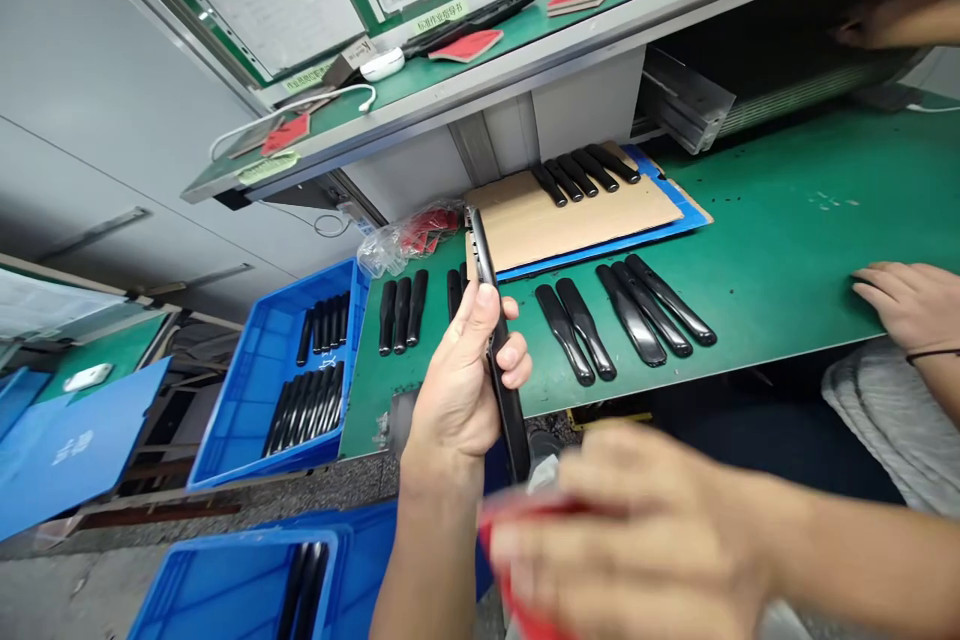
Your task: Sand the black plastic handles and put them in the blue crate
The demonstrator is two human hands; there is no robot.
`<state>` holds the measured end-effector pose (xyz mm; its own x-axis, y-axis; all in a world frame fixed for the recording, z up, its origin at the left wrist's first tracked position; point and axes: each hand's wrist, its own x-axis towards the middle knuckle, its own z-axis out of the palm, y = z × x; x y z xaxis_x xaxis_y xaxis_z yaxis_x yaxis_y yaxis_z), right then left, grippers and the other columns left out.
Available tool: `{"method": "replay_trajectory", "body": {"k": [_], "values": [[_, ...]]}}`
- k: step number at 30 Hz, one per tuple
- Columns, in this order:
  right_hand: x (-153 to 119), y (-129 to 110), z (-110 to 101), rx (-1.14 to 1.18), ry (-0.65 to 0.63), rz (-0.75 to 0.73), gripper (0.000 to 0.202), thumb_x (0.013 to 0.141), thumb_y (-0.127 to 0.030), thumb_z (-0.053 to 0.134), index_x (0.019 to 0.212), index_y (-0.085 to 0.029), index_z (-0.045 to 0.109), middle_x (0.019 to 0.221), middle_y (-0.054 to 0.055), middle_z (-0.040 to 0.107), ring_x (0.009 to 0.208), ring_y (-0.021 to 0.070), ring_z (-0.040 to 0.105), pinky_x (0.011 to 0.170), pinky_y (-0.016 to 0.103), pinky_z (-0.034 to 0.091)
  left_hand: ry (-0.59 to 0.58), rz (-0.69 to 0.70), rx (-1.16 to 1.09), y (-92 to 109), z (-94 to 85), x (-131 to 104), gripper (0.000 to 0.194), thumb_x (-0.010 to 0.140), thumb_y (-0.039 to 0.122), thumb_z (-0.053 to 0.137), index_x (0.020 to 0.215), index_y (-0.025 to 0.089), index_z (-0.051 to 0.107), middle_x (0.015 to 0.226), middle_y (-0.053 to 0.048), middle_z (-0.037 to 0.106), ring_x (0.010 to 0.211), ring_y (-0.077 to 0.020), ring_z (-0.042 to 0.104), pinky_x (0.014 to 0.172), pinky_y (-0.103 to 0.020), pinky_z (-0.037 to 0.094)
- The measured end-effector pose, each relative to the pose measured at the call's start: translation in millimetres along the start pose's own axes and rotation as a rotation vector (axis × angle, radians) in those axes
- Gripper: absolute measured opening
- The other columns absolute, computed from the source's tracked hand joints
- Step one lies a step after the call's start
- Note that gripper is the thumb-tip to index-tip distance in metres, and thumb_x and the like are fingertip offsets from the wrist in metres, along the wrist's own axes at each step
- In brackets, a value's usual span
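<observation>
Upright in my left hand (469, 370) is a long black handle-shaped part (510, 410), its edge turned to the camera and my fingers wrapped round it. My right hand (622, 530), smeared by motion, holds a red pad (529, 610) at the lower middle, close to the lower end of that part. On the green table (810, 210) lie more black parts: three at the left (403, 312), two in the middle (576, 330) and three to the right (656, 308). Several others (589, 175) rest on a brown cardboard sheet (570, 230).
A blue crate (225, 440) with black parts stands at the left, another (180, 590) below it. A plastic bag (409, 240) of red pads lies behind. Above runs a shelf (517, 60). Another person's hand (915, 305) rests at the right table edge; another arm (907, 15) reaches in above.
</observation>
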<state>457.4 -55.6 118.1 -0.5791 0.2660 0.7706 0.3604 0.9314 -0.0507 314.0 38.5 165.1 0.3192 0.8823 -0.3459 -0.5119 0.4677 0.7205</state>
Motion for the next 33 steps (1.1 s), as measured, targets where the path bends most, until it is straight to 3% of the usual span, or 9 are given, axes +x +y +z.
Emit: {"method": "replay_trajectory", "body": {"k": [7,12,16,19,23,26,29,31,33], "values": [[12.4,10.2,-1.9,-0.023,-0.066,-0.036,0.033,0.1,-0.034,0.05,0.111,-0.019,0.077,0.133,-0.001,0.07,0.085,0.0154,0.066,0.061,0.03,0.053,-0.001,0.041,0.039,9.1,-6.0,0.7,0.022,0.086,0.027,0.077,0.099,0.02,0.06,0.08,0.005,0.055,0.045,-0.0014,0.047,0.039,-0.012,0.038],[-16.8,-1.0,23.1,0.046,-0.094,-0.085,0.026,0.092,-0.035,0.06,0.103,-0.021,0.079,0.134,0.001,0.069,0.075,0.0157,0.064,0.052,0.031,0.047,0.083,0.09,-0.033,19.2,-7.7,2.6,0.007,0.098,0.025,0.06,0.1,0.018,0.061,0.081,0.003,0.055,0.045,-0.0002,0.046,0.039,-0.01,0.038],[-35.7,-5.7,33.8,-0.085,0.091,0.002,0.035,0.085,-0.051,0.069,0.106,-0.024,0.08,0.134,0.0,0.069,0.081,0.0217,0.065,0.061,0.036,0.052,0.082,0.113,-0.033,23.8,-7.2,0.5,0.007,0.1,0.025,0.056,0.101,0.019,0.06,0.081,0.004,0.055,0.045,-0.0002,0.046,0.039,-0.01,0.038],[-36.4,-7.8,29.9,-0.15,0.211,0.043,0.032,0.081,-0.05,0.073,0.103,-0.028,0.08,0.13,-0.003,0.072,0.088,0.0231,0.065,0.068,0.037,0.055,0.033,0.108,-0.02,23.0,-6.3,-1.0,0.007,0.098,0.027,0.06,0.098,0.019,0.059,0.084,0.003,0.054,0.046,-0.0001,0.047,0.04,-0.011,0.038],[-30.8,-11.3,23.9,-0.196,0.283,0.076,0.027,0.077,-0.051,0.076,0.098,-0.036,0.08,0.131,-0.01,0.07,0.092,0.0208,0.064,0.073,0.034,0.056,0.021,0.122,0.004,19.2,-3.1,-2.7,0.008,0.096,0.027,0.063,0.096,0.02,0.059,0.084,0.003,0.053,0.046,0.0002,0.046,0.04,-0.011,0.038],[-21.4,-10.0,22.8,-0.213,0.32,0.122,0.034,0.079,-0.054,0.075,0.109,-0.037,0.077,0.136,-0.011,0.067,0.095,0.0206,0.064,0.078,0.034,0.057,0.002,0.126,0.038,14.5,0.1,-4.6,0.013,0.094,0.029,0.068,0.102,0.021,0.062,0.084,0.004,0.053,0.047,0.0001,0.044,0.041,-0.011,0.037],[-11.0,-10.1,23.2,-0.142,0.181,0.101,0.032,0.09,-0.047,0.066,0.115,-0.029,0.075,0.135,-0.008,0.068,0.093,0.019,0.066,0.07,0.031,0.057,-0.013,0.121,0.062,9.2,0.6,-5.1,0.028,0.091,0.031,0.071,0.118,0.023,0.065,0.085,0.002,0.053,0.057,-0.0028,0.049,0.05,-0.013,0.044],[-9.9,-14.1,22.9,-0.04,0.02,0.055,0.027,0.099,-0.034,0.053,0.1,-0.026,0.078,0.119,-0.008,0.077,0.085,0.0131,0.068,0.062,0.024,0.056,-0.031,0.155,0.049,6.1,-2.3,-4.3,0.038,0.091,0.033,0.071,0.128,0.024,0.063,0.084,0.002,0.053,0.066,-0.0064,0.053,0.06,-0.017,0.049],[-16.8,-19.1,21.6,0.009,0.022,0.143,0.039,0.104,-0.029,0.042,0.088,-0.03,0.078,0.096,-0.008,0.081,0.077,0.0098,0.069,0.062,0.019,0.056,-0.075,0.245,0.058,2.4,-7.8,-4.3,0.045,0.089,0.034,0.073,0.132,0.024,0.063,0.084,0.001,0.053,0.069,-0.009,0.053,0.062,-0.02,0.05]]}}
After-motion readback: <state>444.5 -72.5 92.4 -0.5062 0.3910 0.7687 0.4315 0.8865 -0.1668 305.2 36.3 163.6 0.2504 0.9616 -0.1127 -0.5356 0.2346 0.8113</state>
